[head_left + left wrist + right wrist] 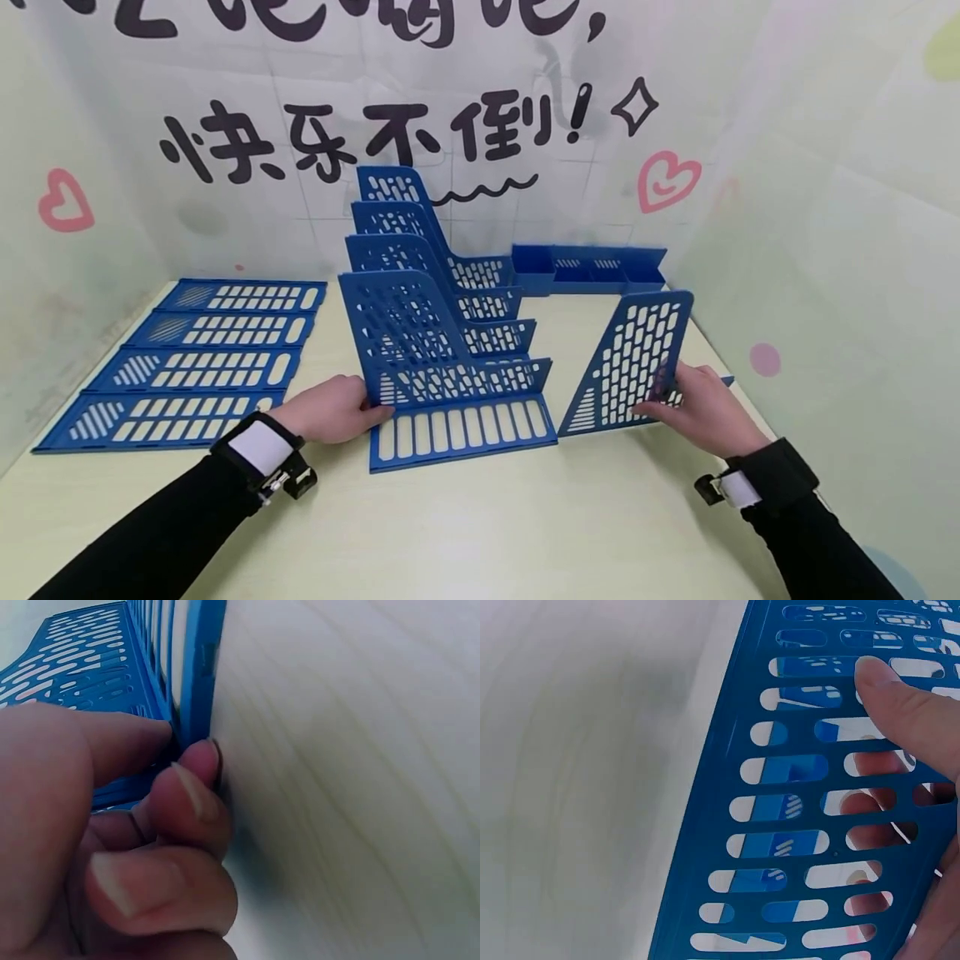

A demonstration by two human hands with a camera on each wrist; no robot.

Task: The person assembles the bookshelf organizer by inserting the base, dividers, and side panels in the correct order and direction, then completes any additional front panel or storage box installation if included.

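Left hand (333, 408) gripped file rack (442, 367) at its 9 o'clock base corner, mid-tabletop (480, 517). Right hand (701, 408) pinched loose upright divider panel (630, 362) at rack's 3 o'clock. Flat panels (195, 367) lay at 9 o'clock.

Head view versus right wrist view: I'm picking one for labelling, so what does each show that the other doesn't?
Only the head view shows the left hand at the assembled file rack, the flat panels and the tray. Only the right wrist view shows fingers behind the slots. Both show the right hand gripping the loose divider.
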